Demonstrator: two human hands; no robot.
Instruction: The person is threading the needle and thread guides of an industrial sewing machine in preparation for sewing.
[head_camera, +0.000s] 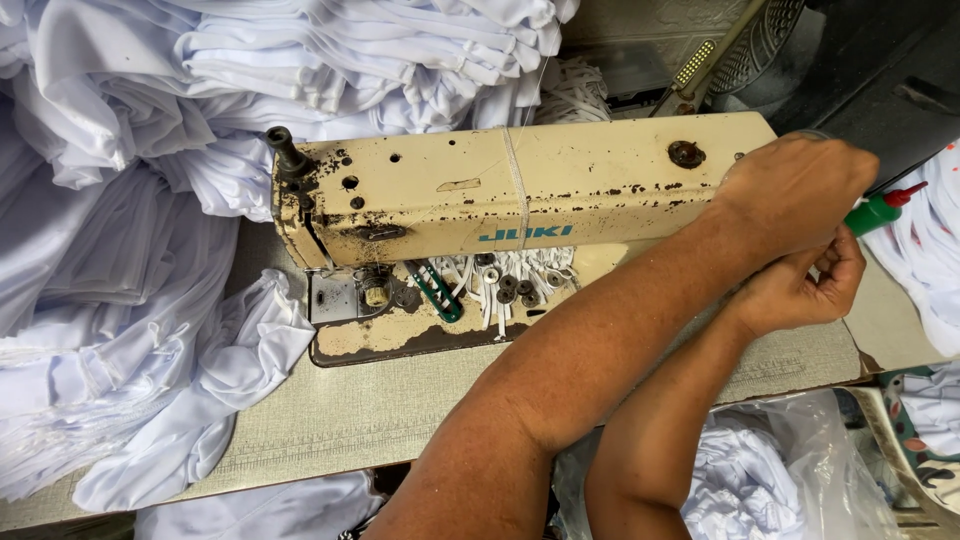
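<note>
Left hand (795, 190): rests at the right end of the sewing machine (520, 185), fingers curled down over the far edge; whether it grips anything cannot be told.
Right hand (800, 285): just below the left, fingers pinched together; what it pinches is hidden.
Machine bed: holds loose bobbins (515, 287), white strips and green-handled scissors (437, 291).
Plastic bag (770, 465): below the surface (380, 410), holds white cloth.
White garments (130, 250): piled left and behind.
Green bottle (880, 210): beside the hands.
</note>
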